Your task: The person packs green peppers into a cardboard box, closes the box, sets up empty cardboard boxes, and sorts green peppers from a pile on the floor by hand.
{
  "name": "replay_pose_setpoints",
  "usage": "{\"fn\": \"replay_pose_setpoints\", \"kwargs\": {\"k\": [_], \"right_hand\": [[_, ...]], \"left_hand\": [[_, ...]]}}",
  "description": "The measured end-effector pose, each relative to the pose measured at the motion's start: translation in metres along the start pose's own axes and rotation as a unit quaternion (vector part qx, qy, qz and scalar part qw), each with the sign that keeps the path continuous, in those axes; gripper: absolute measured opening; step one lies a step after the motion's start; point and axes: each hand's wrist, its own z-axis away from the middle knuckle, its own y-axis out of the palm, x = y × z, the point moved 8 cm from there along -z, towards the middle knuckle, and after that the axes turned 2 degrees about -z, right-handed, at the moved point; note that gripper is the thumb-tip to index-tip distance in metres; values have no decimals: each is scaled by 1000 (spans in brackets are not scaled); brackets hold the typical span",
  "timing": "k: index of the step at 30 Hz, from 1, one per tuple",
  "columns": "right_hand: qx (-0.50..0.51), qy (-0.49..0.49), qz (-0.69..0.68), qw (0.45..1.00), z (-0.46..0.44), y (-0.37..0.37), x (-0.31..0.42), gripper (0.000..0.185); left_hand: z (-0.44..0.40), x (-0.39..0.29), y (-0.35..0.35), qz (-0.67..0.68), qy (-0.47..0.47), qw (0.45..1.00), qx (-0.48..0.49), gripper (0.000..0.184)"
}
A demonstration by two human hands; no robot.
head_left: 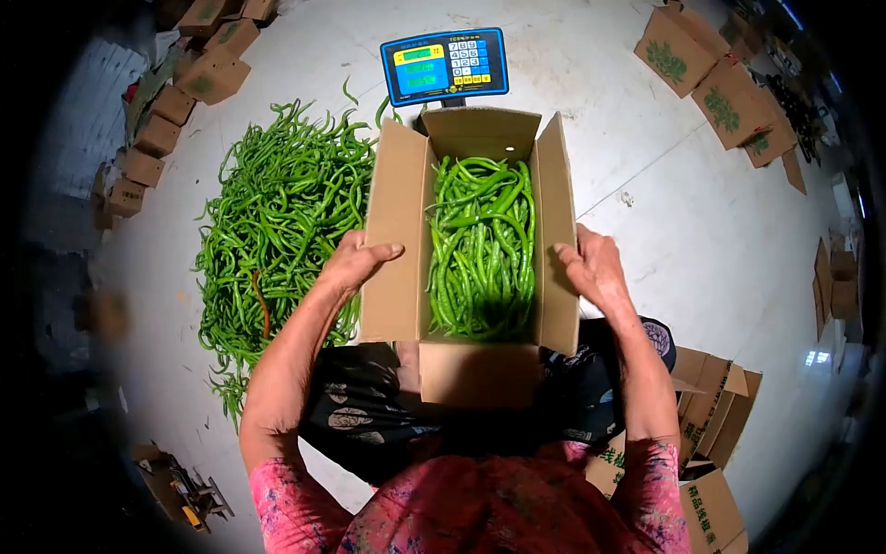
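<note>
An open cardboard box (480, 374) stands in front of me with its flaps spread out. Long green chili peppers (480, 249) fill it, lying mostly lengthwise. My left hand (358, 262) grips the left side flap, thumb on the inner face and fingers hidden behind it. On the opposite side my right hand (592, 266) holds the right flap the same way, its fingers partly out of sight. Just beyond the box is a scale display (445, 66) with a keypad and lit digits. A big heap of loose green chili peppers (277, 212) spreads over the floor to the left.
More cardboard boxes (159, 135) line the far left, and others with a green print (720, 102) stand at the far right. Flattened or open cartons (715, 415) lie by my right knee. A dark object with yellow parts (189, 494) rests at lower left.
</note>
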Motion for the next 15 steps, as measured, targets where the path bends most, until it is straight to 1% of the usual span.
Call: {"fn": "replay_pose_setpoints", "kwargs": {"k": [1, 2, 3, 4, 5, 6, 8, 9, 10, 12, 13, 14, 15], "right_hand": [[-14, -11, -49, 999, 0, -5, 2, 31], [-13, -7, -55, 998, 4, -9, 5, 31], [-12, -2, -58, 998, 9, -16, 11, 30], [-11, 2, -62, 998, 11, -20, 14, 30], [-36, -9, -85, 996, 14, -23, 13, 30], [-38, -9, -75, 996, 12, -19, 12, 30], [-41, -12, -58, 997, 4, -9, 14, 30], [34, 50, 50, 997, 1, 5, 16, 31], [-21, -45, 122, 991, 2, 11, 25, 27], [-115, -142, 146, 972, 8, 4, 28, 24], [-86, -95, 113, 985, 7, 3, 18, 24], [-60, -51, 78, 994, 4, 0, 10, 25], [-56, -51, 70, 995, 7, -10, 14, 26]], "left_hand": [[5, -10, 1, -47, 10, 999, -4, 30], [10, -18, 3, -90, 20, 996, -6, 29], [18, -27, 3, -74, 42, 996, -14, 27], [24, -33, 3, -85, 42, 996, -5, 27], [26, -34, 4, -85, 38, 996, -3, 28], [28, -35, 2, -90, 33, 995, -3, 28], [9, -15, -4, -179, 40, 983, -22, 29], [10, -7, -3, -169, 27, 985, -31, 30], [8, -7, 2, -138, 43, 989, -14, 30], [5, -6, 17, -74, 69, 994, 29, 30], [16, -20, 20, -111, 36, 993, 9, 28], [22, -24, 19, -113, 36, 993, -4, 27], [25, -28, 19, -118, 38, 992, -16, 26]]}}
